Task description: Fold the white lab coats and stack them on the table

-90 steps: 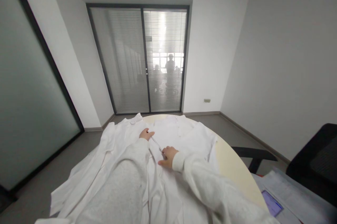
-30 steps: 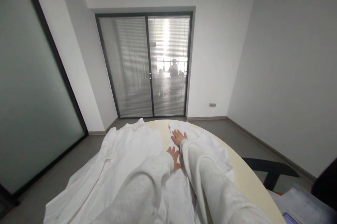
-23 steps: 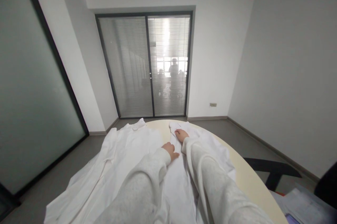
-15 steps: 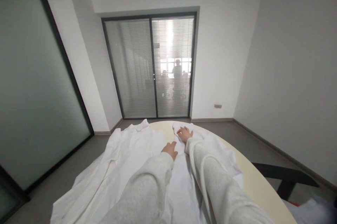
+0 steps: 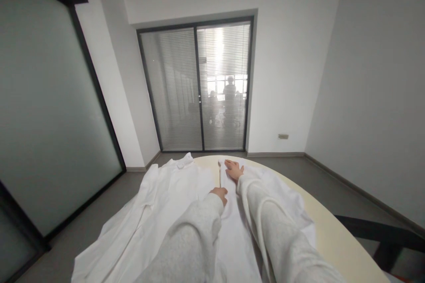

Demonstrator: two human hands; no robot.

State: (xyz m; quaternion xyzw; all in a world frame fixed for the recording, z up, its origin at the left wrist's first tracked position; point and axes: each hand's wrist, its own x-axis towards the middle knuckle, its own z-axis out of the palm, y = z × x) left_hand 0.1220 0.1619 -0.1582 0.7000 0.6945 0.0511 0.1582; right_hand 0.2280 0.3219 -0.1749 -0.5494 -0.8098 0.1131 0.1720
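A white garment [image 5: 237,234] lies lengthwise on the right part of the round table, under both of my hands. My right hand [image 5: 234,170] rests on its far end with the fingers spread flat. Nearer to me, my left hand [image 5: 219,194] is closed at the garment's left edge, its fingers curled down and partly hidden. To the left lies a white collared shirt [image 5: 172,190], spread out with some creases. Loose white fabric also lies to the right of my right forearm.
The pale round table [image 5: 327,225] shows its rim on the right. A dark chair part [image 5: 375,230] stands beyond that edge. Glass doors with blinds [image 5: 195,88] are ahead, with blurred figures behind them. A frosted glass panel [image 5: 49,110] is on the left.
My left hand has come slightly nearer to me along the garment's edge, its fingers more curled. My right hand lies flatter on the far end. The view has shifted a little left.
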